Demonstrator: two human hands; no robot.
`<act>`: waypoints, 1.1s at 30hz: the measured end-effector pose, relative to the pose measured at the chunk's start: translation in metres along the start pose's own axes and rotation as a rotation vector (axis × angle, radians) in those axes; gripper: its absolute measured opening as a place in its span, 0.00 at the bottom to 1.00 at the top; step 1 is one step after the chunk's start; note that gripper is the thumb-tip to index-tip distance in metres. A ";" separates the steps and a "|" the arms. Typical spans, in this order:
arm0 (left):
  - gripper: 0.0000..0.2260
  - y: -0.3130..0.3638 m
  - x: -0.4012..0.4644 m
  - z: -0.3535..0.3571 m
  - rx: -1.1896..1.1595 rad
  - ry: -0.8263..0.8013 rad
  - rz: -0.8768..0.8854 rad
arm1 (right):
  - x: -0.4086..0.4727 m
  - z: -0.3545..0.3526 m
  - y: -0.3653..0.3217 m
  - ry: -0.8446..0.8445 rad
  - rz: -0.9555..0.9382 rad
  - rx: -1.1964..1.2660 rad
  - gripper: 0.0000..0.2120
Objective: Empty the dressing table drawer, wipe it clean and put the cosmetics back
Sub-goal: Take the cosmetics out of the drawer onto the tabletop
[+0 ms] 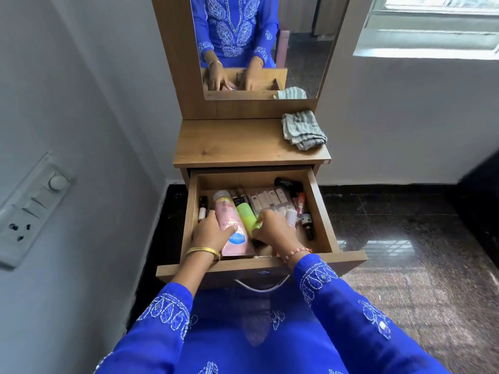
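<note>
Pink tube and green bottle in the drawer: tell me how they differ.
The pink tube is wider and flattens toward its near end; the green bottle is slimmer and round. The tube shows printed lettering and a blue mark; the bottle looks plain. The left hand grips the tube; the right hand grips the bottle. Both lie side by side, lengthwise in the open drawer.

Wooden dressing table top (232,143) – only a crumpled grey-striped cloth (303,130) on its back right corner. Open drawer (318,211) below – floor packed with tubes, bottles, small sticks.
</note>
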State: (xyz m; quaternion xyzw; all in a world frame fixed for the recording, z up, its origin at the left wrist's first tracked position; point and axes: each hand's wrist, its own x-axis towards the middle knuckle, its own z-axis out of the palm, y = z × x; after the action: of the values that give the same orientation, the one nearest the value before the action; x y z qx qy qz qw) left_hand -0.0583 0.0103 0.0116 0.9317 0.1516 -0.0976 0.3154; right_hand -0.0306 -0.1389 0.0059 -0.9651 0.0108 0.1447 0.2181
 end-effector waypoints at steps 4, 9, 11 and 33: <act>0.23 -0.005 0.005 -0.003 -0.037 0.036 -0.017 | 0.003 0.002 -0.001 -0.010 0.005 -0.003 0.14; 0.21 -0.008 0.005 -0.004 -0.041 0.096 -0.068 | 0.005 0.010 -0.009 0.014 -0.141 -0.142 0.15; 0.20 -0.006 0.005 -0.004 -0.036 0.116 -0.061 | 0.006 0.013 -0.012 0.048 -0.175 -0.176 0.14; 0.18 -0.003 -0.010 -0.041 -0.465 0.369 0.062 | 0.018 -0.070 -0.037 0.139 -0.177 0.705 0.11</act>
State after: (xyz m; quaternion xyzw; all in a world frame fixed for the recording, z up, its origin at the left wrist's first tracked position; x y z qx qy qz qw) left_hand -0.0653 0.0354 0.0453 0.8405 0.1963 0.1206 0.4903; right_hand 0.0088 -0.1346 0.0769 -0.8354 -0.0086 0.0469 0.5475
